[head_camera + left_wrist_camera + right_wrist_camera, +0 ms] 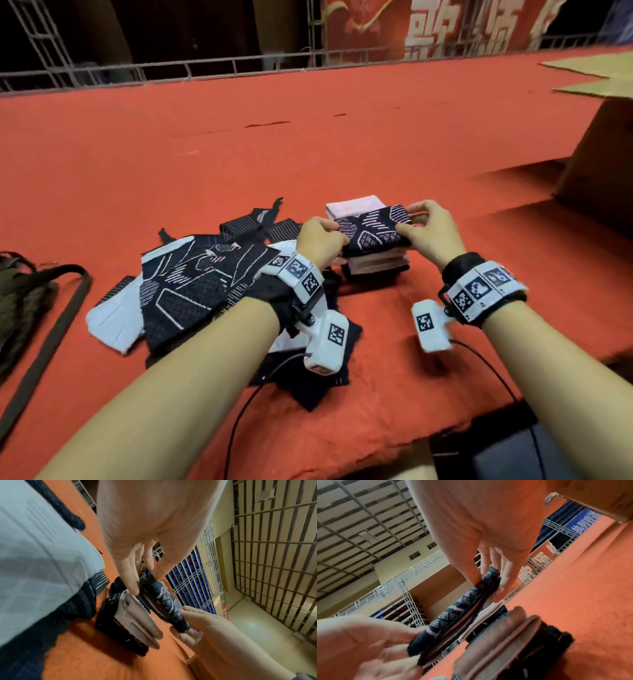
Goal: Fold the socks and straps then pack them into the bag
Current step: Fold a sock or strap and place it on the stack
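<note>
My left hand [320,236] and right hand [426,228] pinch the ends of a folded sock [371,228] mid-frame. I think it is soft and light, so holding both ends keeps it folded.

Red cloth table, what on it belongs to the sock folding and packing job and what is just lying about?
Part of the job:
- folded dark patterned sock, pinched by left hand and right hand
- stack of folded socks beneath it
- pile of unfolded dark and white socks
- dark olive bag with strap

Just lying about:
- brown cardboard box
- metal railing
</note>
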Available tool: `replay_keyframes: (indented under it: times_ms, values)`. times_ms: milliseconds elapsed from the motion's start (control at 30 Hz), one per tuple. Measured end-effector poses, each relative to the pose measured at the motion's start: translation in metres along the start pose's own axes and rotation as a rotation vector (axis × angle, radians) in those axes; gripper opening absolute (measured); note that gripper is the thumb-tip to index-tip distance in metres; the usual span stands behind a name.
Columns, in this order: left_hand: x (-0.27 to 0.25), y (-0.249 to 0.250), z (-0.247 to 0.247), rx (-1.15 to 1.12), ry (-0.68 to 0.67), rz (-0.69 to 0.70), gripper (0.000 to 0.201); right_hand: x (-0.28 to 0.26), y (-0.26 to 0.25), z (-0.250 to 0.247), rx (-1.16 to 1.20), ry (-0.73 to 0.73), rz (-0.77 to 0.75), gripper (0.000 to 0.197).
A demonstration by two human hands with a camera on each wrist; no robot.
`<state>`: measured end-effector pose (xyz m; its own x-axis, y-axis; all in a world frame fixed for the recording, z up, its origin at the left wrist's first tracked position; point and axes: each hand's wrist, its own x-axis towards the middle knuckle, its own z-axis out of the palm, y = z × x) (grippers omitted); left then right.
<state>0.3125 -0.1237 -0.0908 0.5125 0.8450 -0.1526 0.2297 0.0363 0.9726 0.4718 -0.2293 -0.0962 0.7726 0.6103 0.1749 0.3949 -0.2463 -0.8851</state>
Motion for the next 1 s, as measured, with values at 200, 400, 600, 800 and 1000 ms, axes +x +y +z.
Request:
replay_keyframes:
  times_ms: [200, 400, 600, 800, 1000]
  values:
    - [0.016, -0.023, 0.016, 0.244, 0.075, 0.089, 0.025, 0.011, 0.023, 0.006, -0.245, -0.003, -0.061, 0.031]
    - [0.032, -0.035, 0.022, 0.288, 0.073, 0.111, 0.022, 0.023, 0.035, 0.021, -0.381, -0.089, -0.035, 0.013]
    - [0.026, -0.032, 0.029, 0.324, 0.031, 0.018, 0.021, 0.028, 0.042, 0.026, -0.460, -0.190, 0.051, 0.019]
    - [-0.001, 0.000, -0.017, 0.216, -0.036, 0.076, 0.021, 0.008, 0.002, 0.016, -0.484, -0.010, -0.095, 0.023]
    - [-0.032, 0.009, -0.124, 0.248, 0.028, 0.125, 0.016, -0.030, -0.080, 0.078, -0.379, -0.221, -0.354, 0.026]
